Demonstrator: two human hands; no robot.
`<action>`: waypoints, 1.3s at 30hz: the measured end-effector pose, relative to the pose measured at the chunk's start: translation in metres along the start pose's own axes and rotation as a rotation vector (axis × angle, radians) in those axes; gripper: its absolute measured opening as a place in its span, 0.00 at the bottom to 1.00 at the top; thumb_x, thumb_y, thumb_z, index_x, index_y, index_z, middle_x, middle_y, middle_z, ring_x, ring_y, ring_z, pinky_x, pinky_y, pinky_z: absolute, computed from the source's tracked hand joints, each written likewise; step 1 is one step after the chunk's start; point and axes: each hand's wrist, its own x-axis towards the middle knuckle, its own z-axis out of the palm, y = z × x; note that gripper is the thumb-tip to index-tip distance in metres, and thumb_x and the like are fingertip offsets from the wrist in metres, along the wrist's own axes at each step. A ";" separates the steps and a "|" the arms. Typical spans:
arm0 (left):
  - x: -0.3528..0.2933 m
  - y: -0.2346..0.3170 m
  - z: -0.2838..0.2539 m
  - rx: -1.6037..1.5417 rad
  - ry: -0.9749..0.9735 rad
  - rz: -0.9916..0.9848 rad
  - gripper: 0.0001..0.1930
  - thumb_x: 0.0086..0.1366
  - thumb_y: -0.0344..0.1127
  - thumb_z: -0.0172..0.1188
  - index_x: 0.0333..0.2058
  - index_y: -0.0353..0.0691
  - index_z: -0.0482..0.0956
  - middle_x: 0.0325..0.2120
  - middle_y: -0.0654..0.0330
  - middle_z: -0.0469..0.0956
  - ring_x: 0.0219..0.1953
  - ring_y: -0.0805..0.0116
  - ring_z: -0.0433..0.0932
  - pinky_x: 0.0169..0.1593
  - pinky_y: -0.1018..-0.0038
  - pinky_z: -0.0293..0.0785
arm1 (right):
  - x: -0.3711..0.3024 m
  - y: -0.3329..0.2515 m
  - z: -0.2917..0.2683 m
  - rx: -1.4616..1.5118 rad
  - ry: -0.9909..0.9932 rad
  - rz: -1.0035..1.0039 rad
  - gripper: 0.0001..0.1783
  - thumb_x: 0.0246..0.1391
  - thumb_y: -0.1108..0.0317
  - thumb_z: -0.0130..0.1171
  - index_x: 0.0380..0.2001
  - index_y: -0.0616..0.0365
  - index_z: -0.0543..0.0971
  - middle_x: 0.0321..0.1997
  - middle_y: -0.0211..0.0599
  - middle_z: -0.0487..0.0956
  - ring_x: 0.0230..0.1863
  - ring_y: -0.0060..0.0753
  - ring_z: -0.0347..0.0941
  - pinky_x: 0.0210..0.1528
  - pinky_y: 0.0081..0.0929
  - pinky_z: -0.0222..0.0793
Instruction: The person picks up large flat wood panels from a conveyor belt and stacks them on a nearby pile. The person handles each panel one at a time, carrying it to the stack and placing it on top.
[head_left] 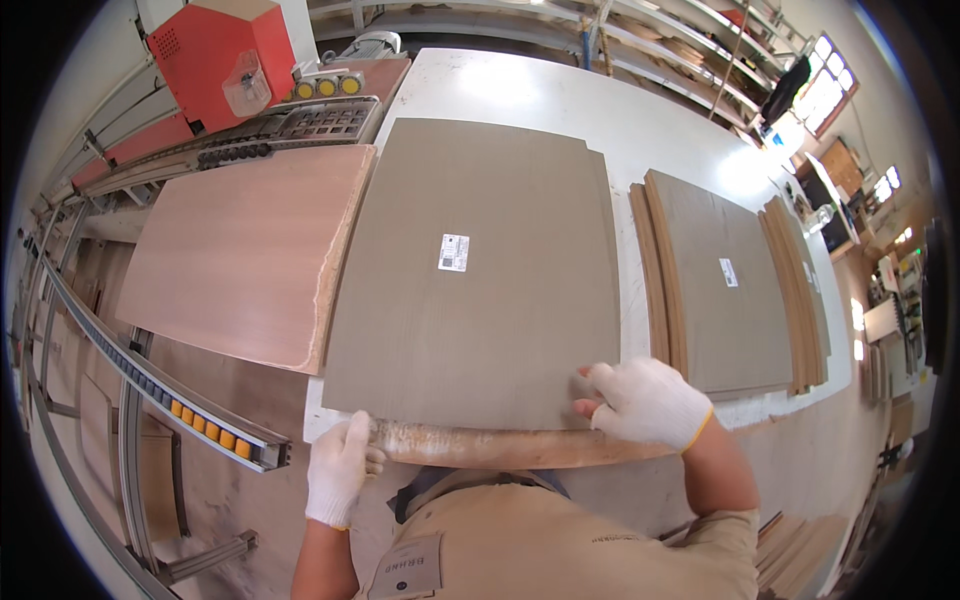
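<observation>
Grey-brown and flat, the big board [500, 320] lies on the white table [470, 85], right in front of me. It has a small white label [453, 253] near its middle. Another board's edge [602, 210] peeks out from under its right side.

My left hand [340, 470] is at the big board's near left corner, thumb up and fingers bent. I can't tell if it is squeezing the board or only touching it. My right hand [645, 400] is over the near right corner, with thumb and fingers apart and nothing between them. I can't see if its tips touch the board.

I'd guess the step now is getting hold of this board by its near edge. To move it straight, I think I would need my right fingers to take that edge too.

A worn brown strip [520, 447] runs along the board's near edge, on my side, so my fingers might bump it. A pink board [250, 255] sits close along its left side, so sliding that way could make a knock. To its right, past a bit of white table, are smaller grey-brown boards [725, 320]. A red machine [215, 60] stands past its far left corner, and a metal rail [201, 423] with yellow bits sits off to its left. Shelves [660, 60] are beyond its far edge.
</observation>
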 end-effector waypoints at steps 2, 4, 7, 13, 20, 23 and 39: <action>-0.002 -0.024 0.018 0.140 0.178 0.155 0.26 0.73 0.53 0.57 0.43 0.28 0.79 0.30 0.48 0.83 0.31 0.54 0.83 0.38 0.64 0.79 | 0.034 0.005 -0.025 0.014 -0.050 -0.177 0.21 0.62 0.54 0.55 0.44 0.63 0.80 0.37 0.60 0.83 0.42 0.65 0.81 0.48 0.52 0.76; -0.005 -0.031 0.050 0.373 0.363 0.328 0.28 0.72 0.53 0.58 0.52 0.28 0.77 0.40 0.42 0.84 0.43 0.44 0.84 0.49 0.58 0.78 | 0.092 0.033 -0.048 -0.013 0.032 -0.222 0.21 0.62 0.55 0.54 0.47 0.62 0.80 0.41 0.60 0.83 0.46 0.65 0.80 0.51 0.51 0.76; -0.014 -0.019 0.103 0.264 0.561 0.235 0.32 0.71 0.53 0.59 0.60 0.29 0.71 0.52 0.36 0.78 0.55 0.35 0.76 0.60 0.52 0.71 | 0.178 0.054 -0.098 -0.102 0.186 -0.165 0.23 0.62 0.60 0.53 0.55 0.63 0.79 0.52 0.56 0.83 0.53 0.55 0.81 0.58 0.41 0.75; -0.009 -0.010 0.136 0.158 0.686 0.105 0.37 0.70 0.49 0.57 0.68 0.29 0.62 0.62 0.33 0.70 0.64 0.36 0.70 0.66 0.54 0.66 | 0.367 0.108 -0.141 -0.176 0.501 -0.148 0.25 0.62 0.53 0.52 0.56 0.56 0.78 0.58 0.56 0.80 0.62 0.59 0.75 0.65 0.47 0.71; -0.030 -0.022 0.164 0.286 0.825 0.026 0.44 0.68 0.55 0.58 0.70 0.27 0.56 0.71 0.33 0.55 0.73 0.35 0.54 0.73 0.51 0.53 | 0.466 0.115 -0.139 -0.145 0.398 -0.064 0.35 0.72 0.47 0.33 0.56 0.64 0.80 0.61 0.63 0.77 0.65 0.64 0.71 0.69 0.52 0.63; -0.045 -0.028 0.174 0.153 0.786 -0.132 0.50 0.66 0.60 0.60 0.73 0.31 0.49 0.72 0.35 0.54 0.69 0.34 0.62 0.71 0.52 0.58 | 0.479 0.118 -0.135 -0.108 0.406 -0.151 0.37 0.71 0.45 0.34 0.50 0.67 0.83 0.57 0.65 0.79 0.63 0.67 0.72 0.67 0.53 0.64; -0.096 -0.088 0.185 -1.290 0.270 0.073 0.39 0.65 0.50 0.70 0.65 0.31 0.66 0.58 0.52 0.76 0.59 0.62 0.74 0.62 0.66 0.71 | 0.350 0.163 -0.066 -0.172 0.418 -0.242 0.37 0.72 0.44 0.37 0.58 0.68 0.77 0.60 0.70 0.76 0.63 0.70 0.70 0.66 0.54 0.64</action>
